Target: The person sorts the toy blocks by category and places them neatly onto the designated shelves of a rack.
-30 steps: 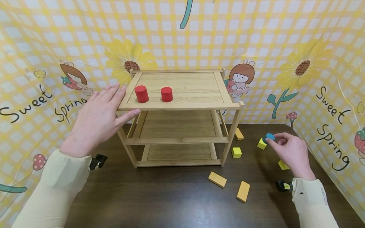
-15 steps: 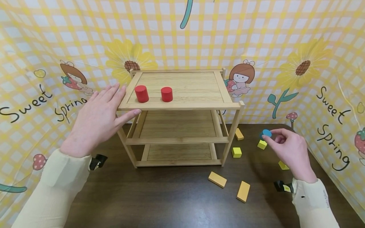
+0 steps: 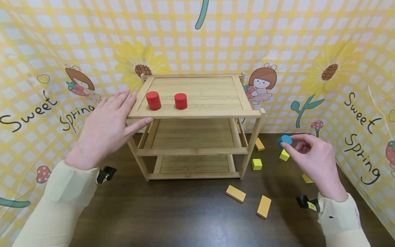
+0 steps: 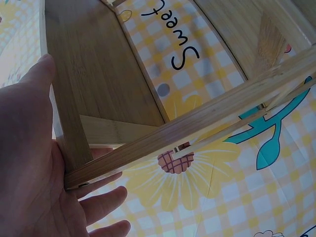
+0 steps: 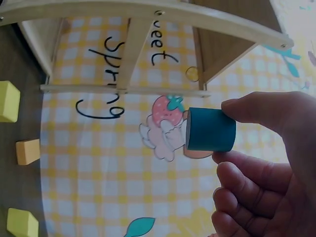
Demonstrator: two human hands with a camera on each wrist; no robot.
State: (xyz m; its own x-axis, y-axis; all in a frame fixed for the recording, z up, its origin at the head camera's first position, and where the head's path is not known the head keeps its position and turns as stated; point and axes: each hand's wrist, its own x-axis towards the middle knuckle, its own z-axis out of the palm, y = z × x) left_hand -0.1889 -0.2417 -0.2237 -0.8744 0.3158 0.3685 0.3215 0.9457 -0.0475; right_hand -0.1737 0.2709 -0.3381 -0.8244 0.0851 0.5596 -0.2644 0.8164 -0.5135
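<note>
Blue cylinder (image 3: pixel 284 140) in the right hand (image 3: pixel 316 157), at the right of the rack (image 3: pixel 210 91) and apparently clear of the worktop (image 3: pixel 172 212). The right fingers pinch it at one end; the left hand (image 3: pixel 105 128) lies with fingers extended along the rack's top left corner, its thumb at the front edge. The step in hand is judged to be a carry in mid-air; the next move would call for a steady pinch and, if toward the rack, enough height to clear its right post (image 3: pixel 253 145). Two red cylinders (image 3: pixel 153 101) stand apart on the top shelf, near the left hand. On the worktop, one yellow cube (image 3: pixel 256 164) stands between the rack and the right hand; another yellow block (image 3: pixel 308 178) is partly hidden behind that hand. The left wrist view is dim and shows only part of the rack, and whether the left hand presses or merely rests there cannot be told. The pinched end of the cylinder is partly covered.
</note>
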